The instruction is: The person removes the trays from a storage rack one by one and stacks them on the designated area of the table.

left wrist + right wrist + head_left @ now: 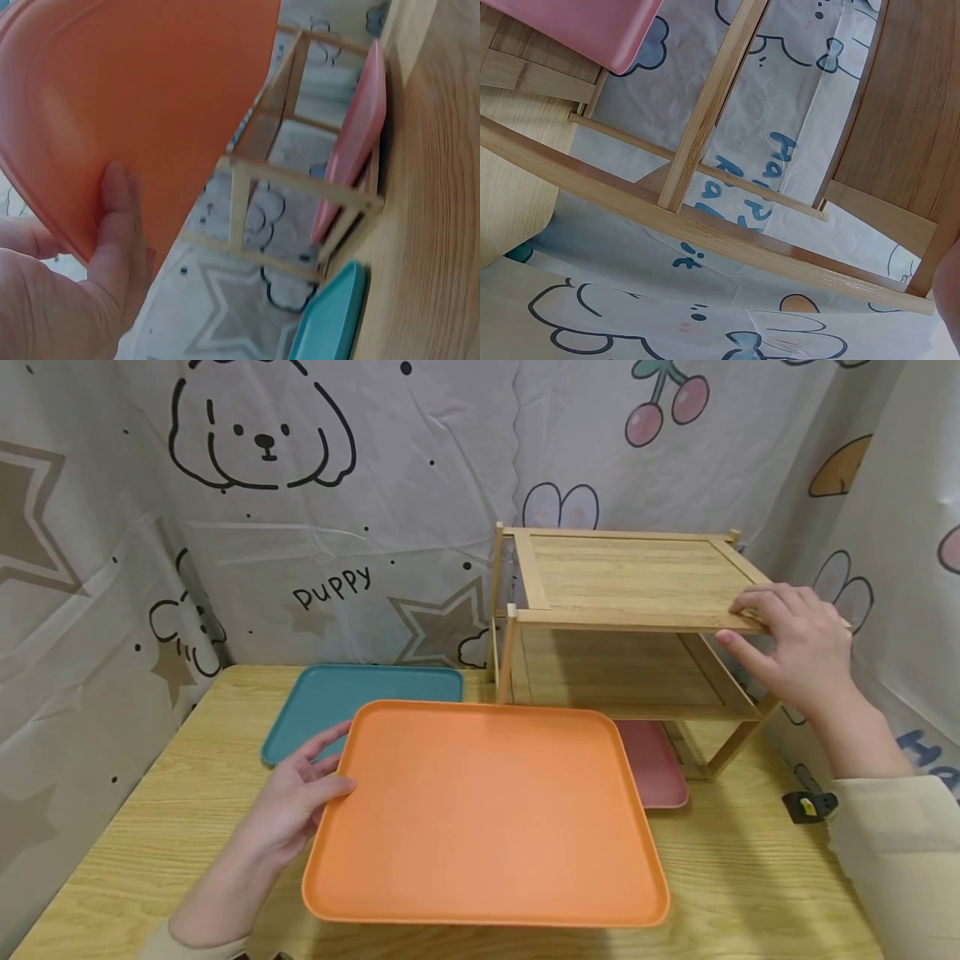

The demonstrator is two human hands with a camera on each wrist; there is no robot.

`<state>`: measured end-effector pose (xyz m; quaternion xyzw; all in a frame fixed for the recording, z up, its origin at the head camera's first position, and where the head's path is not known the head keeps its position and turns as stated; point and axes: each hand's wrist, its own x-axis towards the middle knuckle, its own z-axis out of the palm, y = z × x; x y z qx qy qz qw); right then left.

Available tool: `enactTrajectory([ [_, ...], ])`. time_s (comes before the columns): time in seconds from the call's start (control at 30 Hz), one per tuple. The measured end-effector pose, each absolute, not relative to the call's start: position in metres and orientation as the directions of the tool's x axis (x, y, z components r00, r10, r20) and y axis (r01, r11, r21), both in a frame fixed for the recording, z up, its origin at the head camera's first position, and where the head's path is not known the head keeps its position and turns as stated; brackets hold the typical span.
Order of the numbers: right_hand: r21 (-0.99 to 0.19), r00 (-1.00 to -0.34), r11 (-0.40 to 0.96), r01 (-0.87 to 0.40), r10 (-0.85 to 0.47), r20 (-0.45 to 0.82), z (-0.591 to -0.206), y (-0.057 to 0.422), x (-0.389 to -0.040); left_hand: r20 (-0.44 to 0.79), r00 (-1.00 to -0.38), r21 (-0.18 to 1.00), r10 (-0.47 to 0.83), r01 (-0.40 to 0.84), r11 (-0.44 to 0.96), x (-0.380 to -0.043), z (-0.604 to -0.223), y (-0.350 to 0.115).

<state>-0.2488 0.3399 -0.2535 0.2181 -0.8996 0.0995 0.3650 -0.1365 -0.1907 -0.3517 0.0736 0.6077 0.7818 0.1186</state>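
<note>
An orange tray (487,818) is held up off the table, its inner face toward the head camera. My left hand (288,802) grips its left edge, thumb on the upper face and fingers beneath; the left wrist view shows those fingers (116,240) against the underside. On the right, my right hand (798,639) holds the front right corner of a wooden tiered rack (637,577), with its thumb below the top shelf's edge. A pink tray (652,764) sits on the rack's bottom level, partly hidden behind the orange tray.
A teal tray (375,685) lies on the wooden table (150,827) at the back left, left of the rack. A small black object (808,806) is near the right sleeve. Printed curtains (420,485) hang behind and at both sides.
</note>
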Motion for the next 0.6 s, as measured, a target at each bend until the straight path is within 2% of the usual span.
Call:
enactTrajectory([
  [0.2, -0.022, -0.641, 0.887, -0.461, -0.315, 0.7, -0.254, 0.34, -0.249, -0.026, -0.958, 0.982, 0.285, -0.078, -0.172, -0.141, -0.355, -0.216],
  [0.6, -0.019, -0.638, 0.886, -0.462, -0.318, 0.701, -0.254, 0.34, -0.249, -0.046, -0.974, 0.996, 0.221, -0.062, -0.066, -0.145, -0.369, -0.262],
])
